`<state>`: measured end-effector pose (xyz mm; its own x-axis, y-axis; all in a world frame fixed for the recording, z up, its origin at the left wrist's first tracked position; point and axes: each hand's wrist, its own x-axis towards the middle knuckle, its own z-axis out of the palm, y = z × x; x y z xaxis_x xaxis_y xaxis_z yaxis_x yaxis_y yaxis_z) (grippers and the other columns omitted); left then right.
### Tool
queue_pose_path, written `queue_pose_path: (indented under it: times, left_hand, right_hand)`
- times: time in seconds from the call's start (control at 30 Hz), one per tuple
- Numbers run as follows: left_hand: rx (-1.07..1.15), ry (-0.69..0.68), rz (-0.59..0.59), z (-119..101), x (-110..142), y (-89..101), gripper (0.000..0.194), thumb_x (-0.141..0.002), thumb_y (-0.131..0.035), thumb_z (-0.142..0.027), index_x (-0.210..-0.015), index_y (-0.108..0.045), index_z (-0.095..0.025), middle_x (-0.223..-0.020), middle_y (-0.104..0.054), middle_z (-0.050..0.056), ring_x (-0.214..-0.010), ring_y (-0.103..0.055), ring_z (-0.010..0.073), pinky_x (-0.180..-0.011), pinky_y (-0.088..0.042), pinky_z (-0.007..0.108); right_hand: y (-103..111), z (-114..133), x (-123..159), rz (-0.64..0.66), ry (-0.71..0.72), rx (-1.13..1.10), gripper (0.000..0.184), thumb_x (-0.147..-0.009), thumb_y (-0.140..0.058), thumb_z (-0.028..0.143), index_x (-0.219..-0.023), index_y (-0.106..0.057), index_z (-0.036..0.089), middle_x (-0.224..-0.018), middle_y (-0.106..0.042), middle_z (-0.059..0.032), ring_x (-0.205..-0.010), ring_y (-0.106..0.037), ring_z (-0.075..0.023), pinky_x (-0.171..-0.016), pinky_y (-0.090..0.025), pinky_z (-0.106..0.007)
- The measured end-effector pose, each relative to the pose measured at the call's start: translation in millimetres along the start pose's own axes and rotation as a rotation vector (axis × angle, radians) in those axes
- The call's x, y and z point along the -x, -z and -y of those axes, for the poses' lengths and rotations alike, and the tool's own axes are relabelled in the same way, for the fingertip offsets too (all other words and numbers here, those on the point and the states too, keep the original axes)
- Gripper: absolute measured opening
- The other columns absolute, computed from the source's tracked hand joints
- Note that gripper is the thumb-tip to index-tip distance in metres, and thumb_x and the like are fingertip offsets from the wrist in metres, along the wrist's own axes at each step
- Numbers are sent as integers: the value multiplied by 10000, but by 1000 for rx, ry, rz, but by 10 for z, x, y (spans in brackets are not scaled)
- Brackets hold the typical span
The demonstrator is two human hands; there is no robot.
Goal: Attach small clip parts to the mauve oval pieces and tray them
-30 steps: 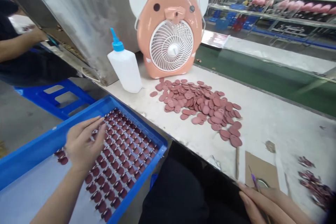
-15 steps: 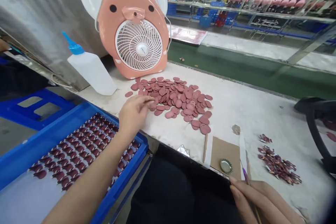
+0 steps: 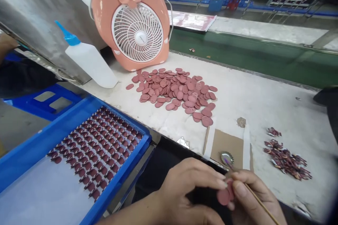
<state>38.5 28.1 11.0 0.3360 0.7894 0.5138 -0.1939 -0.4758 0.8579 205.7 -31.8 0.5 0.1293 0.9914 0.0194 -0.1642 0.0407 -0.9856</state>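
Small flat reddish oval pieces (image 3: 224, 197) are pinched in the fingertips of my left hand (image 3: 188, 186), low in the view near the table's front edge. Close against it, my right hand (image 3: 257, 195) grips a thin brush (image 3: 260, 202) with a purple tip, its fingers also meeting the pieces. How many pieces are held is partly hidden by the fingers. Just beyond the fingers, an upturned bottle cap (image 3: 226, 157) rests on a taped cardboard square (image 3: 228, 142). A heap of similar oval pieces (image 3: 175, 89) lies on the white table (image 3: 163, 124).
Left of me, a blue tray (image 3: 88, 107) holds rows of small dark-red parts (image 3: 97, 147). A white squeeze bottle (image 3: 91, 63) and a pig-shaped fan (image 3: 139, 24) stand behind. Small dark-red pieces (image 3: 287, 158) are piled at right. Another person's hand (image 3: 7, 44) shows at far left.
My left hand has moved from the heap to my right hand, bringing reddish oval pieces. My right hand, still gripping the brush, has risen slightly and turned. The camera view has tilted down.
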Motion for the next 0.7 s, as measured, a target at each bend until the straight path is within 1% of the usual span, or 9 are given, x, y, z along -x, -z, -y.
queue_pose_path:
  times: [0.07,0.13,0.3,0.4,0.47,0.5,0.57,0.63,0.7]
  left_hand:
    - [-51,-102,-63,64,61,-63,544,-696,-845,-265,-1194,-638,-339,-943,-775,78,-799,-749,212,-697,-629,287]
    - [-59,-102,-90,91,109,-98,457,-774,-782,-217,-1194,-650,-340,-940,-768,64,-809,-745,191,-706,-634,278]
    - [-123,-140,-46,156,153,-58,352,-846,-712,-248,-1196,-673,-262,-1046,-776,87,-901,-742,195,-789,-634,297]
    - [-164,-248,-52,213,153,-43,356,-857,-687,-150,-1211,-674,-196,-1069,-778,103,-952,-731,187,-813,-620,265]
    - [-164,-261,-46,220,167,-51,367,-844,-697,-130,-1205,-681,-192,-1053,-783,92,-934,-731,186,-809,-616,258]
    - [-152,-210,-56,211,178,-60,356,-845,-701,-159,-1197,-687,-208,-1037,-785,80,-922,-729,189,-805,-615,264]
    - [-89,2,-146,172,193,-88,286,-864,-689,-257,-1149,-713,-243,-989,-783,54,-844,-723,182,-750,-611,255]
    - [38,326,-310,117,179,-119,214,-885,-658,-334,-1073,-738,-269,-916,-768,31,-697,-687,142,-677,-590,231]
    - [209,634,-400,66,127,-140,212,-882,-650,-393,-1013,-751,-261,-823,-738,23,-563,-612,101,-585,-553,209]
  right_hand:
    - [-98,-38,45,-34,-40,-97,130,-900,-667,344,-970,-658,235,-610,-634,-16,-467,-615,-165,-359,-470,-199]
    - [-222,-43,79,-78,-61,-208,120,-908,-661,343,-977,-645,246,-614,-627,1,-459,-593,-143,-376,-459,-192]
    - [-463,45,111,-208,-219,-460,153,-839,-769,311,-895,-662,217,-677,-652,16,-529,-583,-80,-501,-471,-162]
    - [-504,73,115,-237,-294,-509,207,-810,-801,345,-840,-664,193,-599,-632,22,-503,-584,-80,-508,-478,-160]
    - [-457,65,117,-228,-271,-440,200,-802,-809,344,-859,-685,197,-628,-653,12,-519,-607,-95,-520,-505,-172]
    - [-404,58,116,-242,-232,-360,188,-808,-804,332,-902,-702,206,-694,-680,-1,-555,-629,-103,-541,-527,-180]
    - [-238,43,104,-285,-98,-122,167,-882,-729,308,-1035,-716,243,-824,-707,-16,-635,-666,-114,-602,-564,-193]
    - [-17,37,75,-298,106,183,219,-982,-585,268,-1182,-674,284,-845,-700,-5,-655,-665,-100,-632,-570,-189]
    - [205,38,35,-240,312,479,264,-1034,-473,267,-1236,-642,272,-800,-681,-2,-653,-649,-98,-623,-557,-195]
